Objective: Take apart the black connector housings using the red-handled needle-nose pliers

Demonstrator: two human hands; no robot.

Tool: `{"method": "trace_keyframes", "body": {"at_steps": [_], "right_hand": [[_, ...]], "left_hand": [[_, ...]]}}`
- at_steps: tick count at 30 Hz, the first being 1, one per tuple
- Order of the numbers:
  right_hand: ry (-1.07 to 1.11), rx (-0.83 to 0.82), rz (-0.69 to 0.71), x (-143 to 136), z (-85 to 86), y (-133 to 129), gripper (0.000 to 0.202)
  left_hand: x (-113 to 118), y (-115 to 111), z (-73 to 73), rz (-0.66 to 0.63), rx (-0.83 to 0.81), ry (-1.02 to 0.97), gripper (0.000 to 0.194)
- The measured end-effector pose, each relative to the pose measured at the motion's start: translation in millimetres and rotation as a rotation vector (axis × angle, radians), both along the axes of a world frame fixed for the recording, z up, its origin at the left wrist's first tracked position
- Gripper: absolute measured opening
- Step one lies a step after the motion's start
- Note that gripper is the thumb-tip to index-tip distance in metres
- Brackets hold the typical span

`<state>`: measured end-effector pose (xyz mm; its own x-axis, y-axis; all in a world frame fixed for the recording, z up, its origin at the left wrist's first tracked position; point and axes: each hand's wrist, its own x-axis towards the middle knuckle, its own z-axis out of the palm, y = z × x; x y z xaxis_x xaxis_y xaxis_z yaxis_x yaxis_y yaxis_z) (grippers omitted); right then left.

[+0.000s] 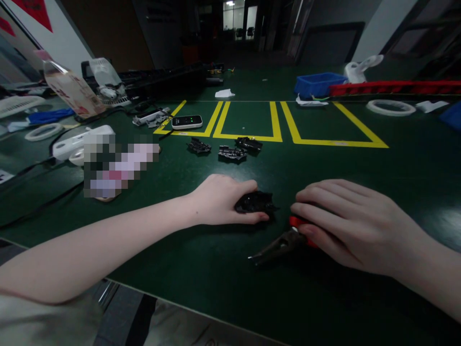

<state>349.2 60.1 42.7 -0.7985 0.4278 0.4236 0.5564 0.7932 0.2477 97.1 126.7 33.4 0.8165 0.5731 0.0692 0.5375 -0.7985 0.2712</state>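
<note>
My left hand (pixel 218 199) is closed around a black plastic part (pixel 256 202) with jagged edges, thumb on its far side and a finger along the near side. To the right, the fingers of my right hand (pixel 355 223) wrap over the red handles of a pair of pliers (pixel 279 247). Their dark jaws point left and toward me, apart from the black part. The far ends of the handles are hidden under my palm. Beyond my hands lie similar jagged black pieces, one at the left (pixel 199 146), one in the middle (pixel 232 154) and one behind it (pixel 249 143).
Yellow tape outlines (pixel 248 138) mark the green table (pixel 201 300). A small device with green lights (pixel 187 122) lies by the left outline. A bottle (pixel 72 89), a power strip (pixel 84 142) and cables are at left. A blue bin (pixel 319 84) and tape roll (pixel 391 107) stand at back right.
</note>
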Motion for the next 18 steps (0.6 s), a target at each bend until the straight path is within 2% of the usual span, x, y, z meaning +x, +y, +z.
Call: {"method": "trace_keyframes", "body": {"at_steps": [6, 12, 18], "right_hand": [[-0.046, 0.023, 0.024, -6.3, 1.0, 2.2, 0.028], [-0.001, -0.019, 0.017, -2.7, 2.7, 2.9, 0.027], [0.188, -0.011, -0.157, 10.0, 6.4, 4.1, 0.024]], "left_hand": [[0.2, 0.3, -3.2, -0.011, 0.056, 0.01, 0.05], [-0.8, 1.0, -2.9, -0.026, 0.008, -0.026, 0.047], [-1.5, 1.2, -0.9, -0.07, -0.041, -0.047, 0.044]]}}
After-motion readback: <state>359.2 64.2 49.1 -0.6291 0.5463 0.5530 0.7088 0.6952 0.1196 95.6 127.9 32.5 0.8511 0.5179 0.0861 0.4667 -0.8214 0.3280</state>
